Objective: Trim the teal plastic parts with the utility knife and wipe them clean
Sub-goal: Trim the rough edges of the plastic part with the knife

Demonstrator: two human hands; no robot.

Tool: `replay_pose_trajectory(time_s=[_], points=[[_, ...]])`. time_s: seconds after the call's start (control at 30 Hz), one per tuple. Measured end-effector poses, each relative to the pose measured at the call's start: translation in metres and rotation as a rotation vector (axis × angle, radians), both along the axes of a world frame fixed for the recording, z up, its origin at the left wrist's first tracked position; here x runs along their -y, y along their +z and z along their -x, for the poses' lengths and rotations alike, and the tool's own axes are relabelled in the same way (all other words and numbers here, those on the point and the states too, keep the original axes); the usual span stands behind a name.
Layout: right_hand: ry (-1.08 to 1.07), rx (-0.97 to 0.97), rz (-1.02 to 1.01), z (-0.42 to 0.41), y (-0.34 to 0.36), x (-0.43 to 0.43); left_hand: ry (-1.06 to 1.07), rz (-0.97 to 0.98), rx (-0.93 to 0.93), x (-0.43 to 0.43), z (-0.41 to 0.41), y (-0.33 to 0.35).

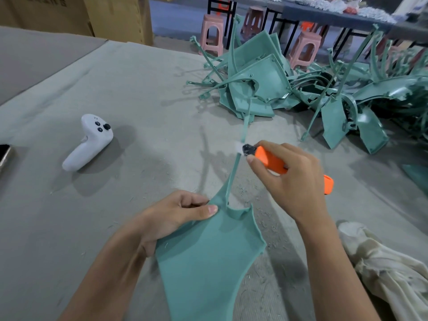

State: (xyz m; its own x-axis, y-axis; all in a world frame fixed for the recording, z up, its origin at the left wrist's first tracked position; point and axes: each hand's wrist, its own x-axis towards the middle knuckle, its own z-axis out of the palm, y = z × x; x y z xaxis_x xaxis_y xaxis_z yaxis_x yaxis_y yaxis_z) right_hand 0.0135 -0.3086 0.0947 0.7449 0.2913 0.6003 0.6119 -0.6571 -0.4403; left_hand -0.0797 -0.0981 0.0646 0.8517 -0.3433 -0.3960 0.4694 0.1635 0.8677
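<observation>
At the table's [139, 89] near edge the left hand [171, 218] pinches the teal panel's [208, 262] top corner, thumb on top. It looks light, thin, probably springy: grip close to the cut. The right hand's [291, 177] curled fingers hold the utility knife [271, 159] against the panel's slim stem [234, 172].

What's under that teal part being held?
The grey table shows all around the teal part, scattered with shavings. The left hand grips its edge, thumb on top. Whatever lies directly beneath is covered.
</observation>
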Motion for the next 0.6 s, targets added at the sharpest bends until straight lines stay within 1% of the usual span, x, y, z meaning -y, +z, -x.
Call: replay_pose_trajectory(time_s=[0.13,0.2,0.23,0.3,0.4,0.5,0.6], points=[[-0.127,0.161,-0.121,-0.003,0.002,0.005,-0.019,-0.002,-0.012,0.001,0.000,0.000],[-0.089,0.150,-0.168,-0.003,0.004,0.009,0.008,0.007,-0.017,0.000,0.000,0.000],[-0.016,0.103,-0.180,-0.003,0.005,0.011,0.032,0.009,-0.018,-0.001,0.000,0.000],[0.174,-0.061,-0.174,-0.003,0.007,0.014,0.087,0.009,-0.018,-0.003,-0.001,-0.001],[0.364,-0.258,-0.044,-0.001,0.006,0.010,0.185,-0.020,-0.020,-0.003,-0.002,-0.002],[0.388,-0.317,0.043,0.000,0.001,0.006,0.262,-0.045,-0.020,-0.004,-0.003,-0.002],[0.402,-0.356,0.089,-0.001,0.000,0.007,0.247,-0.045,-0.019,-0.002,-0.002,0.000]])
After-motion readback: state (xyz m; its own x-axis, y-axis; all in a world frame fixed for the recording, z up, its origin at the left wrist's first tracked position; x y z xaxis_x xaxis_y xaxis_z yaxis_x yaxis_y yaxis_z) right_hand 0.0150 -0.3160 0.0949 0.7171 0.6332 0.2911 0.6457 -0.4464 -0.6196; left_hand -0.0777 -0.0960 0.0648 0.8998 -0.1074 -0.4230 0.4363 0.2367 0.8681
